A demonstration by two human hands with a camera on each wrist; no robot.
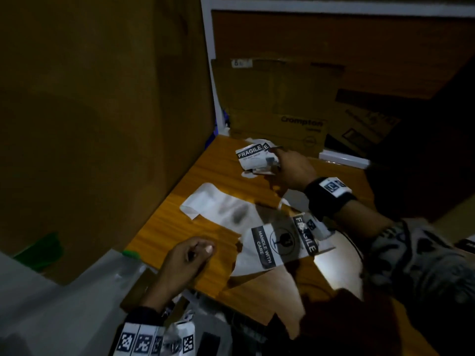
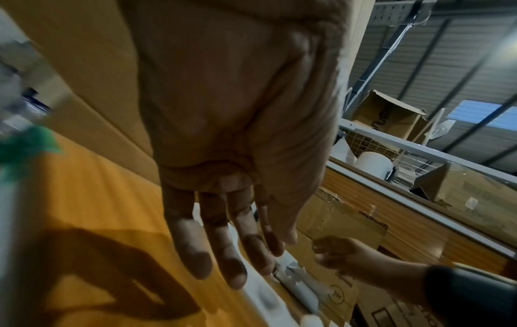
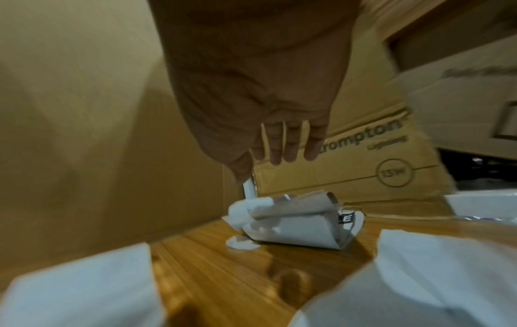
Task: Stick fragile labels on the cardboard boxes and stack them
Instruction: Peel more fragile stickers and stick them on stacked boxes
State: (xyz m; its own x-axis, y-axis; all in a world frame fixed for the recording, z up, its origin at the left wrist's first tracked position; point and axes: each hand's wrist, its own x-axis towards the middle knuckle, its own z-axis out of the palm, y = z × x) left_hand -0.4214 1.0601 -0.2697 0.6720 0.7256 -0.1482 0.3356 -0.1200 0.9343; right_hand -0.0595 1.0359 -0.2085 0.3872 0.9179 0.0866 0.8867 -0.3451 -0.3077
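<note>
A tall plain cardboard box [image 1: 102, 124] stands at the left of the wooden table [image 1: 167, 227]. A Crompton cardboard box [image 1: 280, 119] leans at the back. A flat fragile label [image 1: 280, 245] reading "handle with care" lies mid-table under my right forearm. A crumpled bunch of fragile labels [image 1: 254, 155] lies near the back. My right hand [image 1: 276, 160] hovers just right of that bunch [image 3: 293, 221], fingers [image 3: 285, 146] straight and holding nothing. My left hand [image 1: 205, 250] hangs over the table's near edge, fingers [image 2: 223, 254] relaxed and empty.
A white sheet of backing paper [image 1: 218, 209] lies between the two hands. A white shelf post [image 1: 213, 98] rises between the two boxes. More cardboard [image 1: 359, 119] is stacked at the back right. A green object [image 1: 41, 250] sits low at the left.
</note>
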